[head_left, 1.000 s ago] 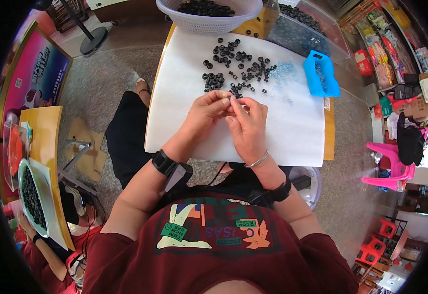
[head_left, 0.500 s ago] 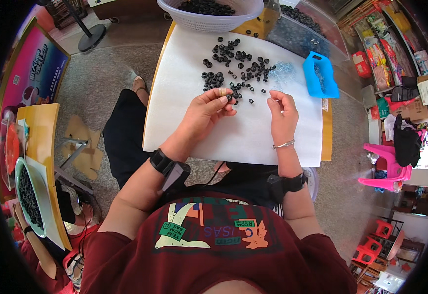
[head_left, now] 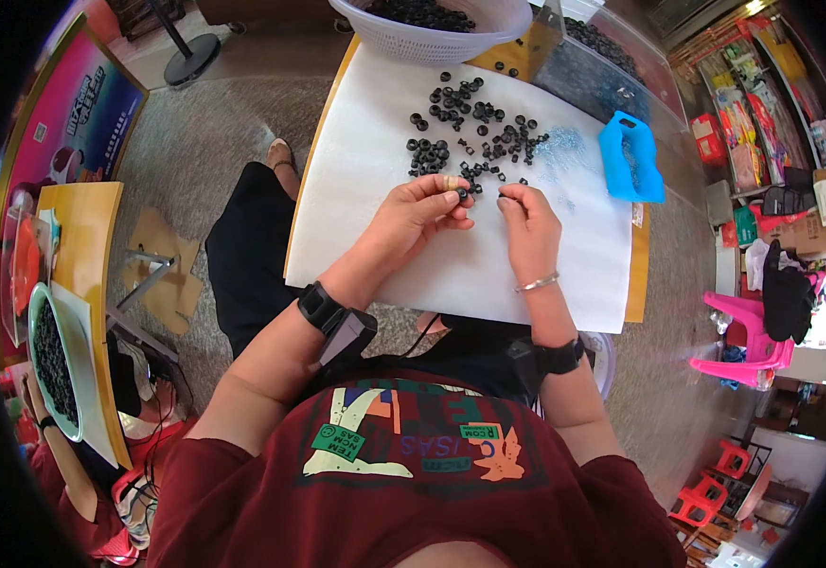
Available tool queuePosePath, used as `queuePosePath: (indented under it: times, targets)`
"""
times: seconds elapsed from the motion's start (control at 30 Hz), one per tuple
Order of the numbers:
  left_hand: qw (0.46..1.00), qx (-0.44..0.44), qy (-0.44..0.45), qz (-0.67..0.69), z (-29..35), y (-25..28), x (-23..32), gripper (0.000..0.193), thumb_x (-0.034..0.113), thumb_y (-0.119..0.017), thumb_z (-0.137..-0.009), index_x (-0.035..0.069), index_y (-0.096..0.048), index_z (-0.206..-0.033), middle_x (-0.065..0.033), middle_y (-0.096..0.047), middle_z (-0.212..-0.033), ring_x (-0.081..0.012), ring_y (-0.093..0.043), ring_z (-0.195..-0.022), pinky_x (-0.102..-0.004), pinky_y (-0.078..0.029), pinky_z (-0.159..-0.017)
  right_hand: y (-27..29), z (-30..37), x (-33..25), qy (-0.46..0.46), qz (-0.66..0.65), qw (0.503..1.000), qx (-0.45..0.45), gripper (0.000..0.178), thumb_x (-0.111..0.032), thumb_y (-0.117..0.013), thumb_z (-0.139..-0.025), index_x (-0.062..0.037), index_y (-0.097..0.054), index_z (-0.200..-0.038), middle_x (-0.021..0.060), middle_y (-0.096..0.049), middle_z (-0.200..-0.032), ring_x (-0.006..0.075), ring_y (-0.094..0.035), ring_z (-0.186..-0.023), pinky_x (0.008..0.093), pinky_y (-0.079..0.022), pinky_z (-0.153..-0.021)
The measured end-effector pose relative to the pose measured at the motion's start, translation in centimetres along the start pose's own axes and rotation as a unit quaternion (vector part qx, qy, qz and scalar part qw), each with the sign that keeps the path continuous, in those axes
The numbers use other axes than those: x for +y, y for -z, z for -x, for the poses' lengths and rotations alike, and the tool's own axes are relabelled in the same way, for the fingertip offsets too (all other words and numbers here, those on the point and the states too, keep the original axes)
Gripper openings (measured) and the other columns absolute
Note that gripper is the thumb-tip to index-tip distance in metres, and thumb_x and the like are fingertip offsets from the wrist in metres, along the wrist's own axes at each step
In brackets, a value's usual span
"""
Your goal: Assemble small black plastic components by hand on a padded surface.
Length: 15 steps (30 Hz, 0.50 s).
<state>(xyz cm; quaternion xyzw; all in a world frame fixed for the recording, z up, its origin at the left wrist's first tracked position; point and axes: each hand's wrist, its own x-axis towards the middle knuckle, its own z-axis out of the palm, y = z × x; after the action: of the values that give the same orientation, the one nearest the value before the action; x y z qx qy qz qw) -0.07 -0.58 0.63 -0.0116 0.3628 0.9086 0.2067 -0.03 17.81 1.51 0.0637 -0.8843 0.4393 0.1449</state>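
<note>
Over the white sheet, my left hand pinches a small round black plastic part between thumb and forefinger. To its right, my right hand is closed, thumb and forefinger together at a tiny black piece, mostly hidden by the fingertips. Just beyond both hands lie loose black parts: round wheel-like ones at the left and smaller angular ones at the right. Beside these, a scatter of tiny clear bluish pieces spreads over the sheet.
A bright blue scoop-like tray stands at the sheet's right edge. At the far side are a pale basket and a clear bin, both holding black parts. Another person's arm reaches beside a green basin at left.
My right hand has moved left, nearer my left hand, and its fingertips now meet a small black piece. My left hand keeps hold of its round part. The whole view has shifted slightly.
</note>
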Motion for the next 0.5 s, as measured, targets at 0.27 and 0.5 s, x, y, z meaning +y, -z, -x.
queuePosePath:
  times: [0.27, 0.5]
  targets:
    - [1.000, -0.021, -0.016, -0.003, -0.2, 0.8, -0.3, 0.017, 0.007, -0.054, -0.092, -0.001, -0.058, -0.106, -0.0065, -0.061, -0.095, -0.0134, -0.059, -0.083, -0.0288, -0.052, -0.079, -0.5, -0.4, -4.8, 0.092, -0.083, 0.991, -0.052, 0.013, -0.004, -0.059, -0.084, -0.0029, -0.064, -0.095, 0.0090, -0.062, -0.085, 0.0203, -0.060, -0.073, 0.0295, -0.048, -0.066]
    - [0.999, -0.024, -0.015, -0.038, -0.4, 0.6, -0.7, 0.013, 0.007, -0.055, -0.090, 0.000, -0.060, -0.101, -0.0046, -0.062, -0.090, -0.0128, -0.060, -0.077, -0.0267, -0.051, -0.077, -0.7, 0.0, -4.7, 0.174, 0.012, 0.985, -0.021, 0.014, -0.002, -0.058, -0.082, -0.0027, -0.062, -0.095, 0.0108, -0.059, -0.081, 0.0280, -0.058, -0.075, 0.0336, -0.047, -0.066]
